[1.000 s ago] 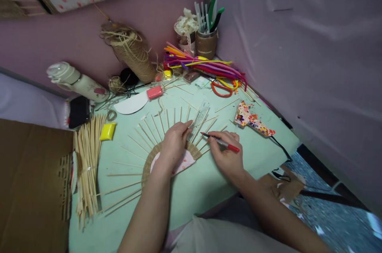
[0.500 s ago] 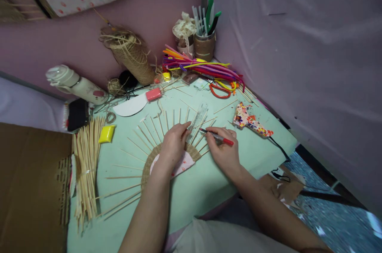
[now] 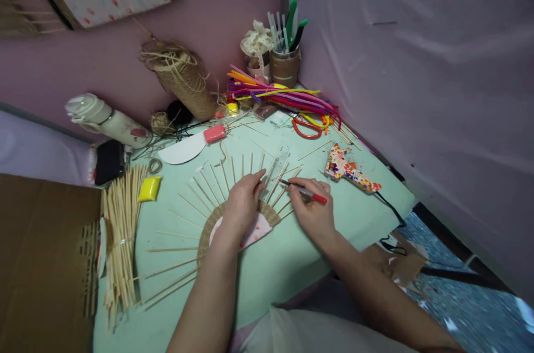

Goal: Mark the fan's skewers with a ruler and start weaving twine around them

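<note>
On the pale green tabletop lies a half-round piece [image 3: 206,230] with a twine-wrapped rim, a dotted pink-white middle and thin wooden sticks [image 3: 199,190] fanning outward. My left hand [image 3: 244,197] is closed on the lower end of a clear ruler [image 3: 278,161], which lies along the sticks at the upper right of the fan. In my right hand [image 3: 311,205] is a pen [image 3: 311,194] with a red end, gripped between thumb and fingers. Its dark tip points left at a stick beside the ruler. My left hand and forearm hide part of the half-round piece.
A floral glue gun [image 3: 350,169] lies on the right, its cord running off the edge. A bundle of sticks [image 3: 122,236] and a yellow packet [image 3: 149,189] are on the left. Behind are red-handled scissors [image 3: 306,128], pipe cleaners [image 3: 279,92], a twine spool [image 3: 183,80] and a bottle [image 3: 110,119].
Both hands, the ruler and the pen stay almost where they were. The whole view has shifted very slightly.
</note>
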Demonstrator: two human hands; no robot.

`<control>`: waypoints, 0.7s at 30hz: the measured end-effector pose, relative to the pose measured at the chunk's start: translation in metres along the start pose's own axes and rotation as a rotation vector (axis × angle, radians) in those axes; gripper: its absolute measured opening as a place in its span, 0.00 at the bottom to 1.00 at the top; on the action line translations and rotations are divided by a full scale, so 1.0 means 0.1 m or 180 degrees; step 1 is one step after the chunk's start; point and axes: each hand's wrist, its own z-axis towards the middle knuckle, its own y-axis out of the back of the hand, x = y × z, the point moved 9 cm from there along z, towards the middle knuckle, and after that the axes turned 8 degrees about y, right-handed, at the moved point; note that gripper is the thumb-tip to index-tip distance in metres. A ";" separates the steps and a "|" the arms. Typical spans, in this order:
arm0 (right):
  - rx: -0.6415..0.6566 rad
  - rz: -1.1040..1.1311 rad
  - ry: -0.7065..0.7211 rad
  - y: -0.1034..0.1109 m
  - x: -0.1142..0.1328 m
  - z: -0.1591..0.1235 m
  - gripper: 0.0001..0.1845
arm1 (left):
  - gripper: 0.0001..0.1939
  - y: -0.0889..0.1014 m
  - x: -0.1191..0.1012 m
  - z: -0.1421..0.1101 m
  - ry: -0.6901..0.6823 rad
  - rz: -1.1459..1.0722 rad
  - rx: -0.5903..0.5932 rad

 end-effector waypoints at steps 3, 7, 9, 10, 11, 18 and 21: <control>0.0009 -0.0006 -0.0003 0.00 -0.01 0.00 0.05 | 0.18 0.00 0.00 0.01 0.0015 0.0015 0.0004; 0.0026 0.0003 -0.0036 -0.01 -0.01 0.00 0.05 | 0.17 0.00 -0.01 0.00 -0.0020 0.0064 0.0014; 0.0033 0.0012 -0.0040 -0.01 -0.01 0.00 0.05 | 0.17 -0.01 -0.01 0.00 -0.0036 0.0074 0.0022; 0.0038 0.0012 -0.0045 -0.01 -0.01 0.00 0.05 | 0.17 -0.01 -0.01 0.00 -0.0044 0.0068 0.0014; 0.0044 0.0006 -0.0049 -0.01 -0.01 0.00 0.06 | 0.17 -0.01 -0.01 0.00 -0.0054 0.0059 0.0004; 0.0052 0.0004 -0.0067 -0.01 -0.01 0.01 0.07 | 0.17 -0.01 -0.01 -0.01 -0.0085 0.0066 -0.0014; 0.0050 0.0005 -0.0061 -0.01 -0.01 0.01 0.06 | 0.17 -0.01 -0.02 -0.01 -0.0091 0.0070 0.0001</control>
